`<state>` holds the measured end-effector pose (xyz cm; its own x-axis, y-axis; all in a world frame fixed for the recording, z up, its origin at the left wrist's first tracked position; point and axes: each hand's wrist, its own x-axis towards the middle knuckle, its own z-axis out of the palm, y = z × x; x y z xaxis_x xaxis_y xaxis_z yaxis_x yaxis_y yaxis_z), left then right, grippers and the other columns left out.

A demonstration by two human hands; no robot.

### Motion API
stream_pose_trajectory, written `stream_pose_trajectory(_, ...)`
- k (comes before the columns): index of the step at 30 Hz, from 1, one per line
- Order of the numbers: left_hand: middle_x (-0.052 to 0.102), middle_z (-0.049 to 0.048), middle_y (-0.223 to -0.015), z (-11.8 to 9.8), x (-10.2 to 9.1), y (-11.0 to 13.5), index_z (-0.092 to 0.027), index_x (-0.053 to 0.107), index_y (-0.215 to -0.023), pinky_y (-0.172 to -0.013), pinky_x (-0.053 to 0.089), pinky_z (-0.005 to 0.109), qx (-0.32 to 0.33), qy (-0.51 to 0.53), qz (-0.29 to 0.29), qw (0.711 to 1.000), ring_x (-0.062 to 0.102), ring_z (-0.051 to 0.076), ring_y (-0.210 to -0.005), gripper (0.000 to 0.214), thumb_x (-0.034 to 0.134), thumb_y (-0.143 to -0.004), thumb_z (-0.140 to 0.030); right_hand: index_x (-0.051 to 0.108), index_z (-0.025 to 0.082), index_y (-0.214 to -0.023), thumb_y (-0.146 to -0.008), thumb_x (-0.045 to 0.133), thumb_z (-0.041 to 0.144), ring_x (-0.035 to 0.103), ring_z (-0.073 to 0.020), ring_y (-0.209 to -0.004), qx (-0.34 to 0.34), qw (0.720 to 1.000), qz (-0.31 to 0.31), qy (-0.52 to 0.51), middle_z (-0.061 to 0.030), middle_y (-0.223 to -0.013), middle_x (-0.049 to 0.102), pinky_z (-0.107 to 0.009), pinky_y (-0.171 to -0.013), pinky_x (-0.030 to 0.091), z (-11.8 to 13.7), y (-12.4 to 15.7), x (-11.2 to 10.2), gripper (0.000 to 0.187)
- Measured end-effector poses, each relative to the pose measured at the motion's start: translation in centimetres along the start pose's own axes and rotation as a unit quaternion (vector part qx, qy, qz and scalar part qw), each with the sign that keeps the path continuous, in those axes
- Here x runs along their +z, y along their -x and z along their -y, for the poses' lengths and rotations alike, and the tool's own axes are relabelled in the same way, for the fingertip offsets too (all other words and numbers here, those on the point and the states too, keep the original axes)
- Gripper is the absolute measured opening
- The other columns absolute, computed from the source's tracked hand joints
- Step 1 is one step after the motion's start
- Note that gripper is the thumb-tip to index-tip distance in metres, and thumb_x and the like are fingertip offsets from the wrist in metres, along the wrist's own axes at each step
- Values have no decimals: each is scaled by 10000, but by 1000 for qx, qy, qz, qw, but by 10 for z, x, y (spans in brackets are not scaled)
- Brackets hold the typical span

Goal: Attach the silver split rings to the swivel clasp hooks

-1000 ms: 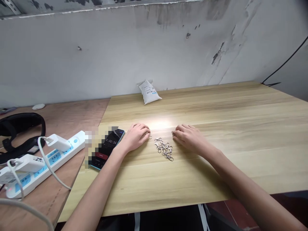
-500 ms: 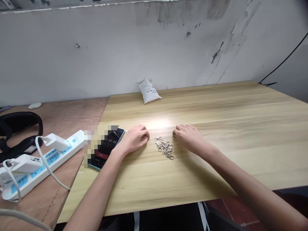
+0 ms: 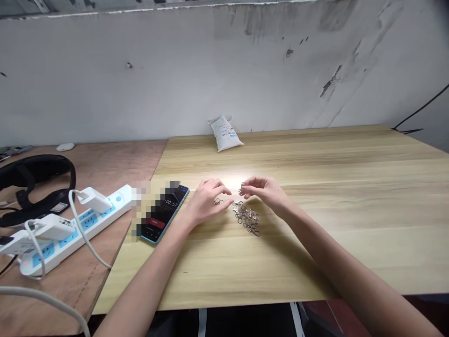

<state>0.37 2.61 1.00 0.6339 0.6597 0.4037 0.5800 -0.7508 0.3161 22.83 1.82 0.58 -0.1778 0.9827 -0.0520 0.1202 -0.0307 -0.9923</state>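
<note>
A pile of small silver lobster-clasp key rings [image 3: 246, 217] lies on the wooden table between my hands. My right hand [image 3: 264, 189], just above the pile's far side, pinches split rings [image 3: 242, 189] between thumb and fingertips; how many cannot be made out. To the left, my left hand [image 3: 209, 201] rests low over the table, its thumb and fingers apart and pointing at the pile. A few metal rings [image 3: 218, 201] show in the gap between that thumb and the fingers, seemingly on the tabletop.
A phone [image 3: 164, 214] with a running timer lies left of my left wrist. Beyond it are a white power strip [image 3: 84, 229] with plugged-in chargers and a black headset-like strap [image 3: 38, 187]. Against the wall stands a white plastic parcel [image 3: 226, 135].
My left hand has opened, and rings now show beneath it. My right hand has moved in toward the pile and holds rings up at its fingertips. The view has shifted slightly.
</note>
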Motion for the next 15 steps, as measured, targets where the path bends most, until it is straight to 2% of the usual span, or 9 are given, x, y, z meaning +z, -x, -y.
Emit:
stream_pose_trajectory(2, 672, 26, -936, -4, 2, -1, -210, 666, -956, -900, 415, 379, 4, -12, -22, 1000, 621, 195, -931, 144, 643, -891, -337, 670, 171, -823, -694, 784, 385, 665, -173, -693, 26, 994, -15, -105, -62, -808, 733, -332, -655, 537, -3, 0, 9, 275)
stream_pose_trajectory(5, 689, 23, -929, -7, 3, -2, -211, 663, -953, -908, 401, 379, -10, -22, -72, 997, 629, 190, -928, 138, 636, -902, -336, 665, 172, -783, -628, 846, 364, 654, -166, -673, 42, 984, -38, -166, -64, -794, 729, -308, -599, 531, -4, 1, 20, 306)
stream_pose_trajectory(8, 695, 10, -930, -8, 6, -1, -215, 667, -944, -897, 393, 368, -32, -4, -99, 995, 631, 176, -914, 101, 634, -908, -304, 659, 173, -759, -600, 861, 361, 629, -139, -641, 41, 982, -53, -174, -45, -781, 722, -282, -575, 513, -3, 4, 27, 318)
stream_pose_trajectory(15, 696, -14, -924, -11, 13, -1, -240, 686, -901, -889, 405, 374, -100, 91, -73, 988, 622, 178, -930, 36, 654, -887, -247, 647, 188, -738, -660, 813, 382, 611, -132, -647, -16, 985, -79, -151, -27, -762, 698, -296, -608, 513, -6, 9, 35, 267)
